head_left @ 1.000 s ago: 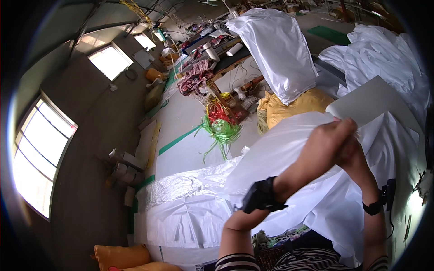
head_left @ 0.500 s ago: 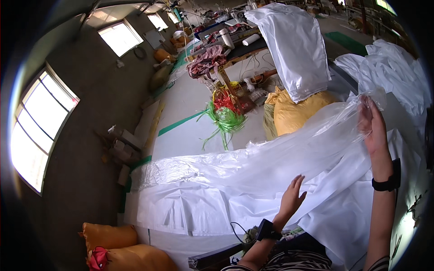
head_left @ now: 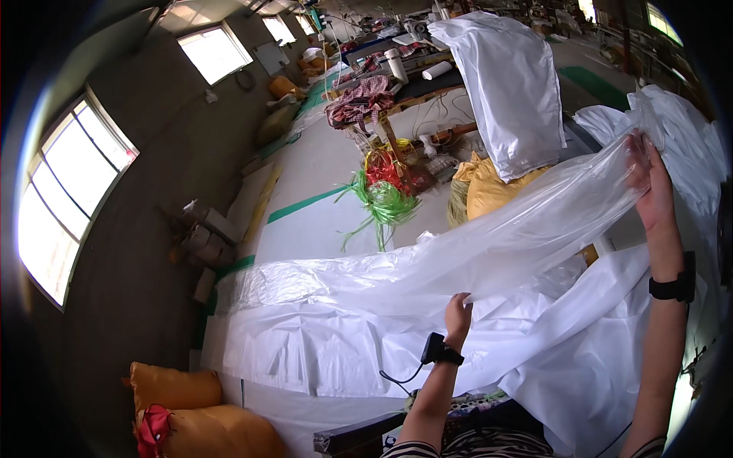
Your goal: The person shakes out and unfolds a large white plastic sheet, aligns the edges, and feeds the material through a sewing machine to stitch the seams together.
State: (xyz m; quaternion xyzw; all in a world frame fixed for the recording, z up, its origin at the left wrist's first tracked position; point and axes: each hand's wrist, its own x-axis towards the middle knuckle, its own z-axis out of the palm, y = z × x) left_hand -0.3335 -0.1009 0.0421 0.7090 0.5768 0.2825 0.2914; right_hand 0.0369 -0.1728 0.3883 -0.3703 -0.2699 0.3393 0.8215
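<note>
A long clear plastic sheet (head_left: 489, 252) stretches from the floor at the left up to the right. My right hand (head_left: 649, 183) is raised high at the right and pinches the sheet's upper end. Lower down, my left hand (head_left: 456, 311) grips the sheet's near edge around the middle. Both wrists wear black bands. Under the sheet lies a spread of white woven fabric (head_left: 351, 347), which runs on toward my lap.
A white sack (head_left: 511, 84) hangs over a yellow filled bag (head_left: 489, 191) behind the sheet. Green and red strapping (head_left: 385, 195) lies on the floor. Orange sacks (head_left: 198, 416) sit at the lower left. More white fabric (head_left: 687, 130) is piled at the right. Windows line the left wall.
My hands were together near the sheet's top a second ago. The left hand has slid down along the edge while the right stayed high, drawing the sheet out long.
</note>
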